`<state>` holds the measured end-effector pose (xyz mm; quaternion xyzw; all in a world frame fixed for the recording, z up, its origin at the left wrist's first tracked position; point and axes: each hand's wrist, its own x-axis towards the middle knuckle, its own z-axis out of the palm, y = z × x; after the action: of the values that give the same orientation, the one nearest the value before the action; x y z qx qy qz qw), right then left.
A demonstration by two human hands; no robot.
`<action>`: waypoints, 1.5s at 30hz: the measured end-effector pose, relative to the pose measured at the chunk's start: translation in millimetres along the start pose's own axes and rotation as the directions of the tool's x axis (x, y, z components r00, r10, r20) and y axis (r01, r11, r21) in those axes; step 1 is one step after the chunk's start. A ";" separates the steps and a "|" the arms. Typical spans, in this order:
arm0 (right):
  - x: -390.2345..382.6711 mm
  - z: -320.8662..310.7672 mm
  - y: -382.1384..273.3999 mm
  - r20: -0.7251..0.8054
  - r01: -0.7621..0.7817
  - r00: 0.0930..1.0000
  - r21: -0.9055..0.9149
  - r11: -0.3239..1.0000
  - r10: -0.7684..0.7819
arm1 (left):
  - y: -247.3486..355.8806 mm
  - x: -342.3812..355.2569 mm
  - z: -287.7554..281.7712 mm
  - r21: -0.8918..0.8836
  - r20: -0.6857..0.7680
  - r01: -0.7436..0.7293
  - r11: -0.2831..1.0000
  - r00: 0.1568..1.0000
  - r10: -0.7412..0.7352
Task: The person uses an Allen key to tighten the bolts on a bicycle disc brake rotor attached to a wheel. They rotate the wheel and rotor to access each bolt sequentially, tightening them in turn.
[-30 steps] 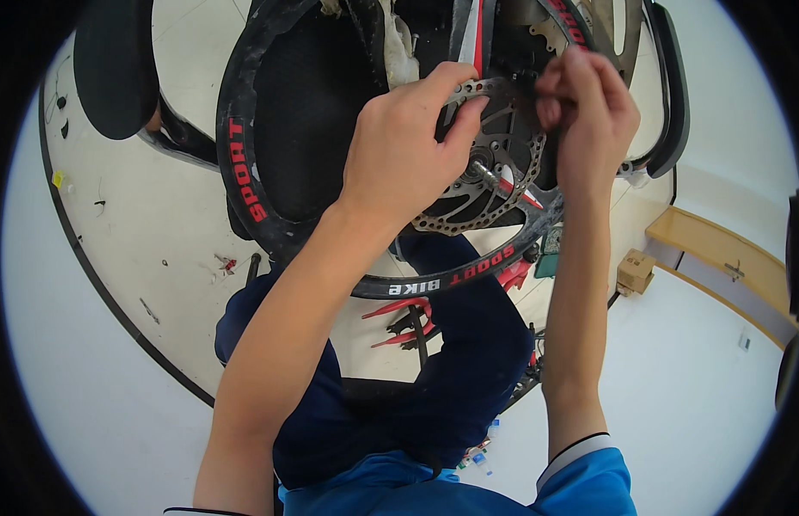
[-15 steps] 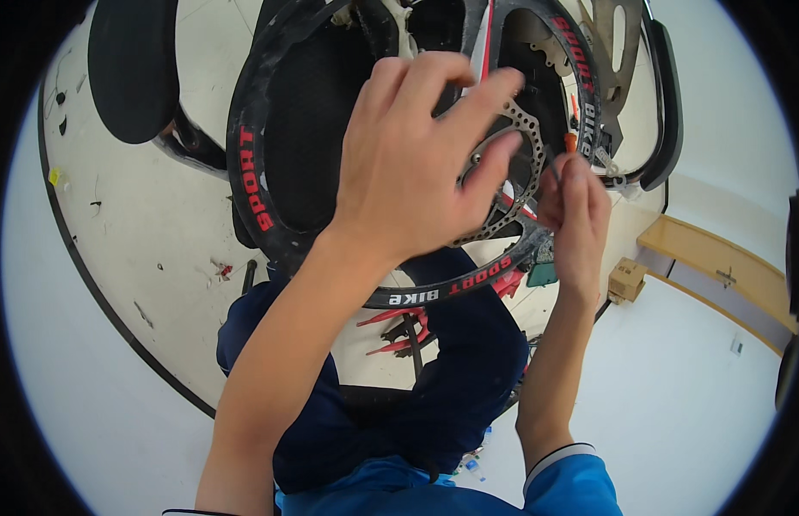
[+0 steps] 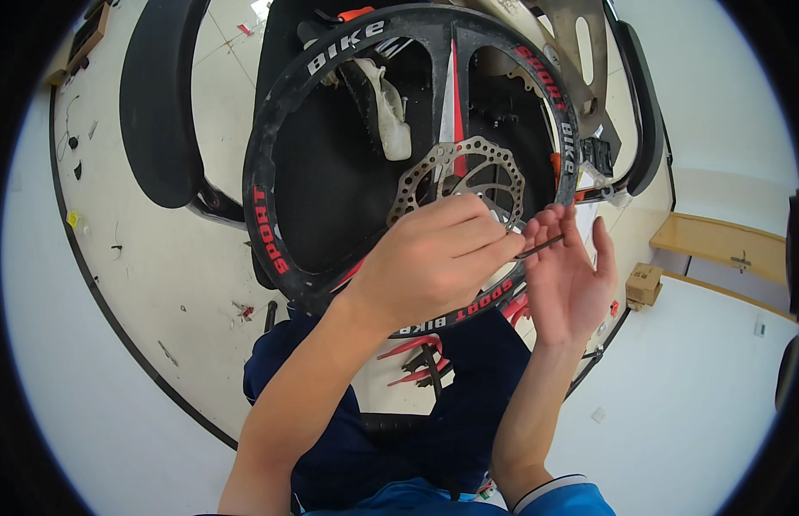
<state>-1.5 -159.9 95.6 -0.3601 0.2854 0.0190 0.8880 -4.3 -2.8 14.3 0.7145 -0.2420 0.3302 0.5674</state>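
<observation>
A black spoked bike wheel with red and white lettering lies in front of me. At its hub sits a silver perforated brake disc. My left hand is closed over the disc's near edge, its fingertips pinching a thin dark rod that looks like a hex key. Beside it on the right, my right hand is open, palm up, with fingers stretched out near the wheel's rim. The hex key's far end lies across its fingers. The left hand hides part of the hub and the near spokes.
The wheel lies on a black chair seat between two armrests, the left one large and black. A whitish part shows through the wheel. Red parts lie on the floor below. A cardboard box stands at the right.
My left hand has come down and right from above the disc and closed on the hex key. My right hand has opened from its pinch on a dark rod. The wheel appears lower in view.
</observation>
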 end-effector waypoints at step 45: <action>66.3 8.4 41.9 -0.151 0.109 0.985 0.190 0.976 -0.081 | -14.2 -5.1 -14.2 0.414 -0.035 0.241 0.877 0.968 -0.250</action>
<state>48.0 -134.8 39.6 -0.2839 0.3307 -0.0778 0.8966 -0.2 14.3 3.2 0.8468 -0.0794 0.2924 0.4372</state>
